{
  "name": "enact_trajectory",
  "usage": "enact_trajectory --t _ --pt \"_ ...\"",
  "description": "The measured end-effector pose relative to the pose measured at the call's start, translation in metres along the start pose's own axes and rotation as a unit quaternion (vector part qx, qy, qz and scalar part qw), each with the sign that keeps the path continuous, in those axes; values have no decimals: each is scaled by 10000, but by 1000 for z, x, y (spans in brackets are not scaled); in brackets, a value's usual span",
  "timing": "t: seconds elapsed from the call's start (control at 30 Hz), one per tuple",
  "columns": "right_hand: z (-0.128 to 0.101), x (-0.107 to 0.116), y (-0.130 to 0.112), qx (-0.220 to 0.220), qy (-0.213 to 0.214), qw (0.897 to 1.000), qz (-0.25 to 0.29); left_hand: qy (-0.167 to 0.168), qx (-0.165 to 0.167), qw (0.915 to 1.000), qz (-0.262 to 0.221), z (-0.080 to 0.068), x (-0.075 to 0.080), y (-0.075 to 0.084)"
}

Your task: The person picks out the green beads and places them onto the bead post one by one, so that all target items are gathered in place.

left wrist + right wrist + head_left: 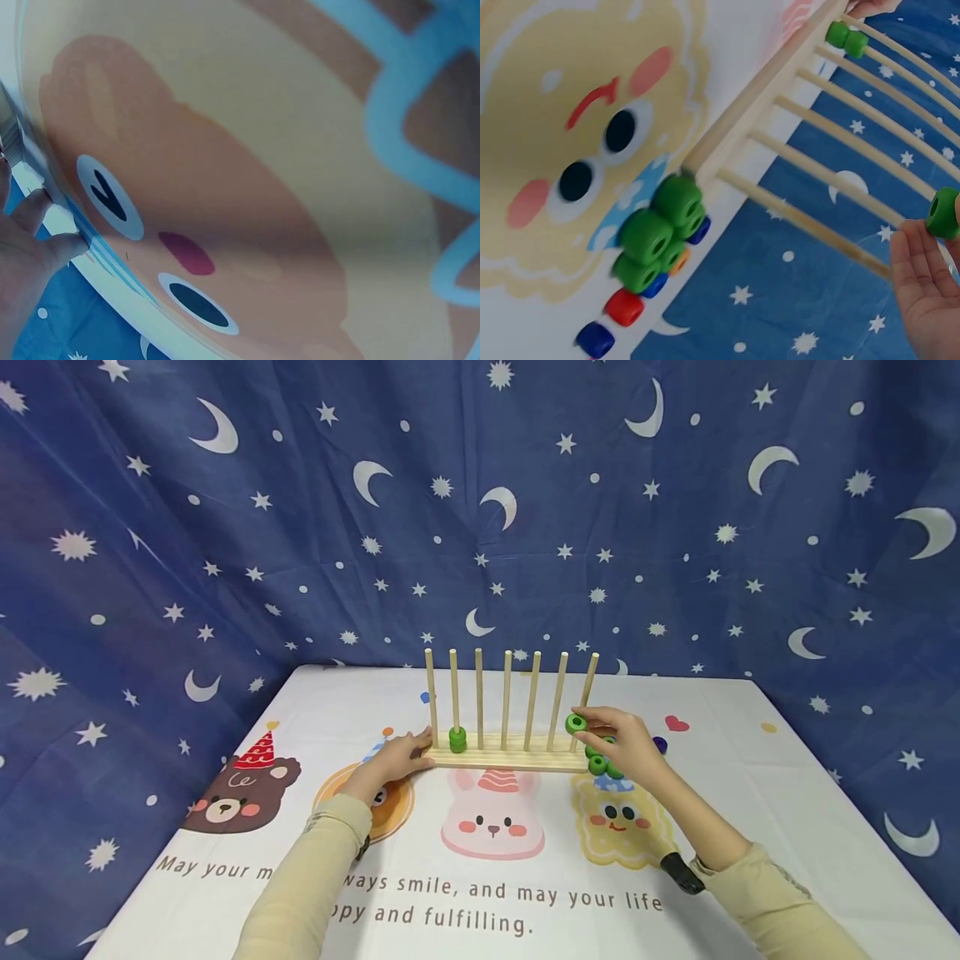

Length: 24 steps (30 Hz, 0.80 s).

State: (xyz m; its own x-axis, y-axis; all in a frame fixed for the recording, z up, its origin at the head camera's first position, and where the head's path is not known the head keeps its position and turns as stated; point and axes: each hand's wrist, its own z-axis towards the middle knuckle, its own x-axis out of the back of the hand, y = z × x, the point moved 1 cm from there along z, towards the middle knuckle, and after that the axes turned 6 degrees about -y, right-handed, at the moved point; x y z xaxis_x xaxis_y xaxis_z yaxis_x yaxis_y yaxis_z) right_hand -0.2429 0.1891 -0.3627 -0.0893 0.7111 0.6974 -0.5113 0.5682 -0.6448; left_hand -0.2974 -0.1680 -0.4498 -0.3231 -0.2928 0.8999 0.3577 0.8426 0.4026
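Green wooden bead (575, 722): pinched in my right hand (626, 745) fingertips, beside the rightmost peg.
Wooden peg rack (507, 758): my left hand (397, 759) rests flat, fingers straight, against its left end.

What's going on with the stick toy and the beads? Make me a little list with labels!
toy: wooden rack with seven upright pegs, on a cartoon-animal tablecloth
beads on pegs: two green beads stacked on the second peg from the left
right hand: pinches one green bead beside the rightmost peg
left hand: rests on the rack's left end
loose beads: green pile at the rack's right end, with blue, red and orange ones beside it
backdrop: blue cloth with moons and stars
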Motion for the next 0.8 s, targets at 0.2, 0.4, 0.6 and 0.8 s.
enact_trajectory --t 0.2,0.4,0.6,0.8 --pt "10 -10 -7 -21 -17 9998 186 66 -127 9998 -154 -3 2 3" --pt "19 -20 -18 120 93 9990 422 103 -141 9996 -203 -4 3 4" --pt "29 -26 -31 321 174 9977 569 110 -152 9997 -173 -4 4 5" --pt "39 -31 -43 482 188 9969 587 81 -130 9997 -215 -5 4 6"
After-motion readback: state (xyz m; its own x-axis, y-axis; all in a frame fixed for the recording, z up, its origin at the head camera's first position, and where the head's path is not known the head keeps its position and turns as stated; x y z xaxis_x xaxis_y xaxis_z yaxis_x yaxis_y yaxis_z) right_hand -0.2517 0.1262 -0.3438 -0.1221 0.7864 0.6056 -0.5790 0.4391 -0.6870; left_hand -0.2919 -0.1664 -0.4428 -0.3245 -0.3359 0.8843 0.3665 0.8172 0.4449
